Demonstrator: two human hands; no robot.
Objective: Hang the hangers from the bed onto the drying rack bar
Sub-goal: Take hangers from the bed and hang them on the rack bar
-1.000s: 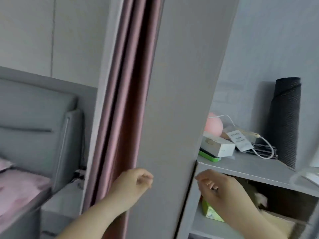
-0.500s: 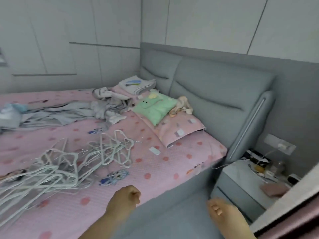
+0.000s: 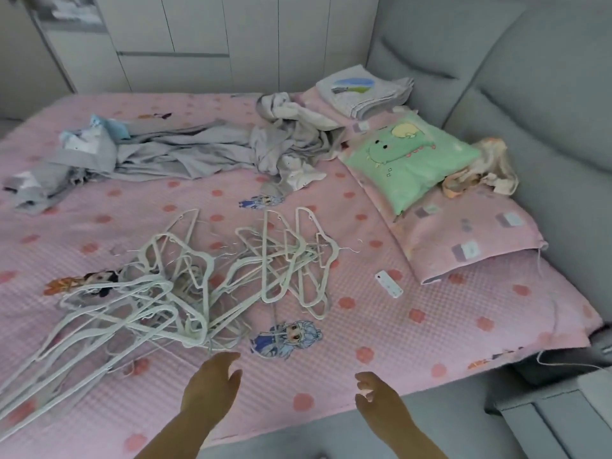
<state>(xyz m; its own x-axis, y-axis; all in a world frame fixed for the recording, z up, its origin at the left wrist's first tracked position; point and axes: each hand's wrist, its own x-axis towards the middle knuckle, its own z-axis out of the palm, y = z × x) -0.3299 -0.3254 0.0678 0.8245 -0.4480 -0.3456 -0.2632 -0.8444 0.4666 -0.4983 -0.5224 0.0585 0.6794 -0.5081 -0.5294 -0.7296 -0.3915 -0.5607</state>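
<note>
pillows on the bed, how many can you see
2: the green dinosaur pillow beside the headboard, lying partly on a pink pillow. Another may be hidden under the folded cloths.

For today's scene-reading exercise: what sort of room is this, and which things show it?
Most likely a bedroom: a pink-covered, red-dotted bed, a grey padded headboard and a green dinosaur-print pillow.

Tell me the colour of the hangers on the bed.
White hangers, clearest in the head view.
</note>
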